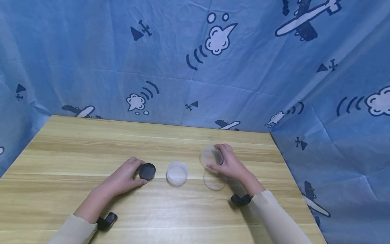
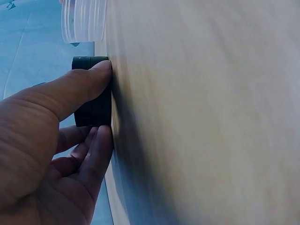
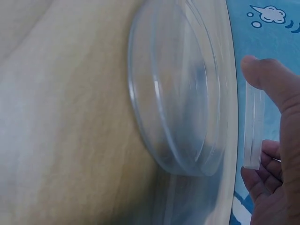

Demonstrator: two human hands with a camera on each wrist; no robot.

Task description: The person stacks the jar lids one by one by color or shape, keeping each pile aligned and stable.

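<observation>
In the head view my left hand (image 1: pixel 129 176) pinches a shallow round black cap (image 1: pixel 147 171) at the table, thumb on the near side and fingers on the far side. The left wrist view shows the thumb across the black cap's (image 2: pixel 93 105) ridged side. My right hand (image 1: pixel 226 163) grips a translucent round lid (image 1: pixel 208 156) by its edge. That lid (image 3: pixel 254 131) stands clear of the tabletop in the right wrist view. Just nearer than it lies a clear shallow round dish (image 1: pixel 214 181). Between the hands stands a translucent round stack of dishes or lids (image 1: pixel 177 173).
The wood-grain table (image 1: pixel 170 217) ends at the back against a blue curtain (image 1: pixel 170 91) printed with planes and clouds. The curtain also runs along the right side. Both wrists wear black camera mounts (image 1: pixel 106 222) close above the tabletop.
</observation>
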